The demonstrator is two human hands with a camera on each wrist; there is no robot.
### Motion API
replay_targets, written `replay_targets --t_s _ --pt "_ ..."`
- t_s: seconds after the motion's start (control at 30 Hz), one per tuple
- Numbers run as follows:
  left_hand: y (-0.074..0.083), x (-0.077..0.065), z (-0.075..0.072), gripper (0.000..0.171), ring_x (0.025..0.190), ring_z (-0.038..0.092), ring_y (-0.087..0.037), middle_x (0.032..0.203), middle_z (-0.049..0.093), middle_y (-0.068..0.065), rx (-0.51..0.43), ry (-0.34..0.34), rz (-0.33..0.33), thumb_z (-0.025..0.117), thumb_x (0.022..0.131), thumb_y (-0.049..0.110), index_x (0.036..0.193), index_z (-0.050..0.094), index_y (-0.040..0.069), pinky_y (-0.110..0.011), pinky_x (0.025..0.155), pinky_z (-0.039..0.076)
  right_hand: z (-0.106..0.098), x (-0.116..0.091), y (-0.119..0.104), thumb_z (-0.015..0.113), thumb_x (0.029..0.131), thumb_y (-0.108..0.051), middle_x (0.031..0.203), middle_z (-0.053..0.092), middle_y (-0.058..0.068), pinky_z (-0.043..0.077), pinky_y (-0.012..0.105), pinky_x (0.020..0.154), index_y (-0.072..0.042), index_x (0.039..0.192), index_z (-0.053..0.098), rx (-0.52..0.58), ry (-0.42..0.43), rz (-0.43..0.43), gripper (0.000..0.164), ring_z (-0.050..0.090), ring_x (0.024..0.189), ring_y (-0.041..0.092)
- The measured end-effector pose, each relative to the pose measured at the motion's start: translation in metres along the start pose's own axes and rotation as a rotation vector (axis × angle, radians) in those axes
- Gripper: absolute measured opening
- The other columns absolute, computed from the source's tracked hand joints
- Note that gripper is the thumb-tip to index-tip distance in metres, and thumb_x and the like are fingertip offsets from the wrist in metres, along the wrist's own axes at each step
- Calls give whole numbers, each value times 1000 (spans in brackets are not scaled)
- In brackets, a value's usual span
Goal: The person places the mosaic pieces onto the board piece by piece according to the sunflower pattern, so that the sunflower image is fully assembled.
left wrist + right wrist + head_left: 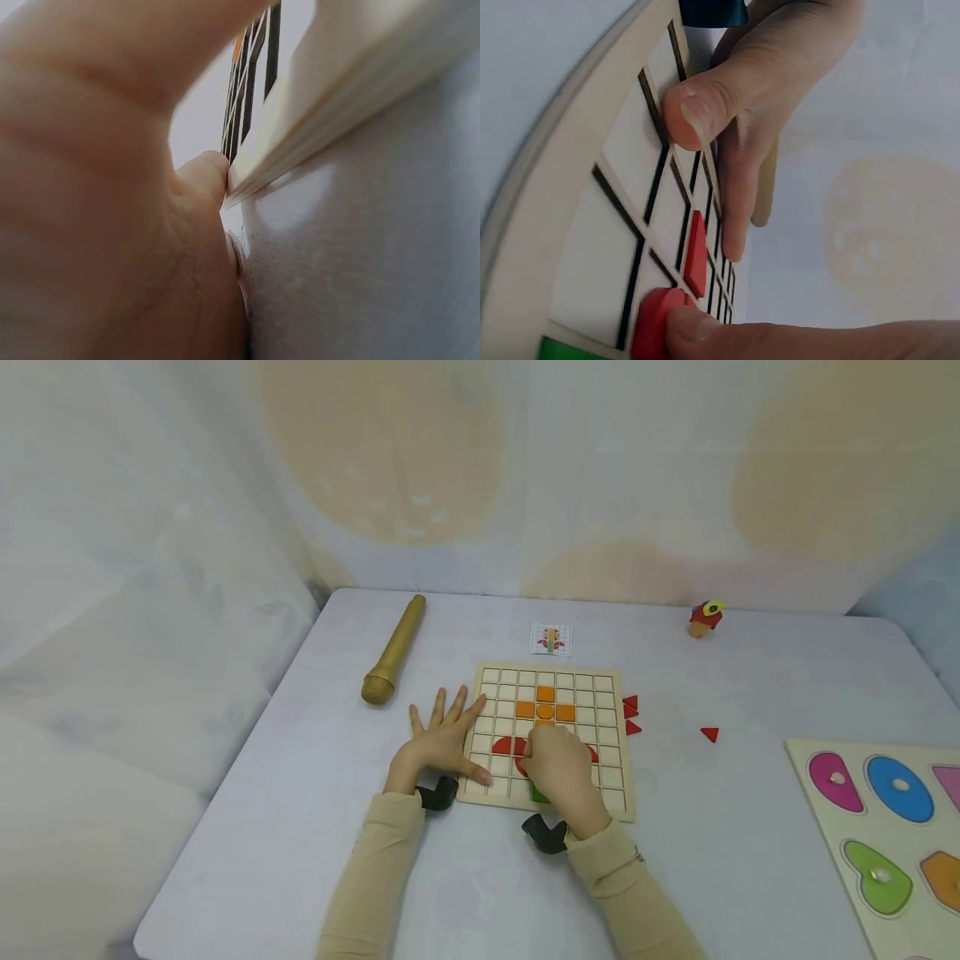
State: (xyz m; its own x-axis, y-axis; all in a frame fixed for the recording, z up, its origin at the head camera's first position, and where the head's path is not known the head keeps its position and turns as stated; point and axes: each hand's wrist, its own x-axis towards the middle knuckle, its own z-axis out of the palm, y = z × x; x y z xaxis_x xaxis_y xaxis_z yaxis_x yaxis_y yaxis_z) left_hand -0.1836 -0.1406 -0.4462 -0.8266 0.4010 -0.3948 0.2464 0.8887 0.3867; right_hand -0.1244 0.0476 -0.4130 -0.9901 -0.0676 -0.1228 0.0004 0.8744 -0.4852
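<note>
A wooden grid board (555,680) lies on the table. Spread across its left side, my left hand (441,745) rests with the thumb over the lower left cells. Over the lower middle, my right hand (561,767) is curled, its thumb (697,330) against a rounded red piece (651,324); its other fingertips are hidden. Another red piece (502,746) lies left of this hand, and a red piece (593,753) shows at its right. Orange squares (525,710) surround an orange disc (545,712) above the hand. A green piece (537,794) is partly covered.
Several red triangles (632,712) lie by the board's right edge, with a red triangle (709,734) farther right. A pattern card (551,640) lies behind the board. Around stand a gold microphone (395,649), a parrot figure (705,618) and a shape puzzle (798,760).
</note>
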Motion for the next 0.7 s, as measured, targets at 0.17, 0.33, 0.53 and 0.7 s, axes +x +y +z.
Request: replay_targets --t_s 0.17,0.33,0.53,0.7 --pt "0 0 1 130 145 -30 -34 162 -20 -3 -9 3 2 82 62 61 157 -1 30 -71 104 -25 1 -2 0 75 81 -9 58 57 1 34 22 43 -10 59 65 2 -9 4 24 51 54 17" --pt "-1 3 3 130 145 -33 -31 161 -23 0 -7 -2 -10 82 62 61 156 -5 33 -69 103 -28 2 0 1 78 80 -12 64 63 3 37 24 46 -8 68 68 8 -3 4 16 53 58 17" --pt "1 1 2 129 145 -30 -34 162 -21 -2 3 0 -5 82 63 60 156 -2 31 -72 104 -24 1 1 5 79 80 -13 64 62 3 36 22 46 -7 69 69 75 -50 33 16 52 58 17" --pt "1 0 0 129 146 -28 -35 162 -20 -3 8 6 -4 82 62 62 157 -1 30 -73 105 -22 3 4 7 78 81 -12 65 61 3 36 22 47 -7 68 68 159 -85 32 17 50 59 17"
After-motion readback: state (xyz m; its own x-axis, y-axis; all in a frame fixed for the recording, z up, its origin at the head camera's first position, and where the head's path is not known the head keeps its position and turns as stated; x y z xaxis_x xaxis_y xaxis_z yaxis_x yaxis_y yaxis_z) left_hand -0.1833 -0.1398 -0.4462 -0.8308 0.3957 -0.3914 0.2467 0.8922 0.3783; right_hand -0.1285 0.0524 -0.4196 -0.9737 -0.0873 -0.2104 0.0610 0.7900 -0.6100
